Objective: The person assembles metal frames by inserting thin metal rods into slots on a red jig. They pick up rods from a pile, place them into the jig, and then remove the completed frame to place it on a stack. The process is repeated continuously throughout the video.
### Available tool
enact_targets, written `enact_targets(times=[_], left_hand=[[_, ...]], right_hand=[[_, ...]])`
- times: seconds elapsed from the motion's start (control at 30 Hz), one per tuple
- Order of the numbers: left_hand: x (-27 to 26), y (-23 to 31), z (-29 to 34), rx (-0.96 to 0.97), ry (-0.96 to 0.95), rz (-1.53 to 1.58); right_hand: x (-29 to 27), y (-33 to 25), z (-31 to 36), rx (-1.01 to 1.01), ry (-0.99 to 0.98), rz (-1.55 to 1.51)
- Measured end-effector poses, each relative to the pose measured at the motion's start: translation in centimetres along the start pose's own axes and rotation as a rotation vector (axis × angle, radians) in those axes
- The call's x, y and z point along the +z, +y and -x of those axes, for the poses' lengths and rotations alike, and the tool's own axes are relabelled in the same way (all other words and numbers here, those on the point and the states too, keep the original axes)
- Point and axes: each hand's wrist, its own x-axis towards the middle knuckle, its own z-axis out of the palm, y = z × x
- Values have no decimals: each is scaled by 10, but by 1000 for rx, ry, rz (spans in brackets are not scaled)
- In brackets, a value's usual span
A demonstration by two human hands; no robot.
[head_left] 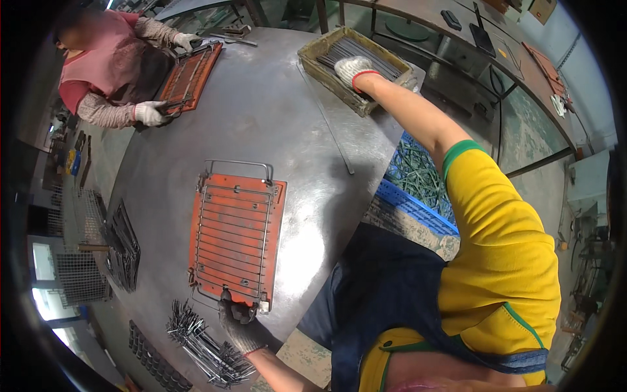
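An orange jig plate [225, 245] lies on the metal table, with a wire rack [269, 225] of parallel thin bars on it. At its near edge, my left hand [243, 330], in a knit glove with dark fingertips, closes its fingers on the plate's rim. My right arm stretches to the far right. There my right hand [354, 67], in a white glove with a red cuff, lies over the grey metal rods [366, 52] in a worn yellowish box [356, 101]. Its fingertips are hidden, so its hold cannot be made out.
Across the table [261, 117], a co-worker [114, 59] in white gloves holds another orange jig plate [191, 78]. A long thin rod [330, 124] lies near the box. Bundled wire pieces [206, 346] sit by the near-left edge. A blue crate [418, 206] with green strips stands below, right.
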Motion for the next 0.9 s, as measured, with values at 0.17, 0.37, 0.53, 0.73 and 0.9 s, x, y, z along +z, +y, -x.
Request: enact_targets(times=[0.17, 0.37, 0.53, 0.73, 0.9], left_hand=[[-5, 3, -5, 50, 62, 19], [10, 4, -10, 185, 205, -20], [28, 5, -4, 170, 264, -40], [36, 10, -5, 93, 383, -99], [-9, 1, -31, 137, 272, -55]], right_hand=[[-8, 37, -7, 60, -64, -329], [-32, 51, 25, 73, -31, -765], [-14, 66, 15, 89, 53, -818], [12, 86, -15, 132, 114, -974], [-30, 83, 10, 71, -21, -1367]])
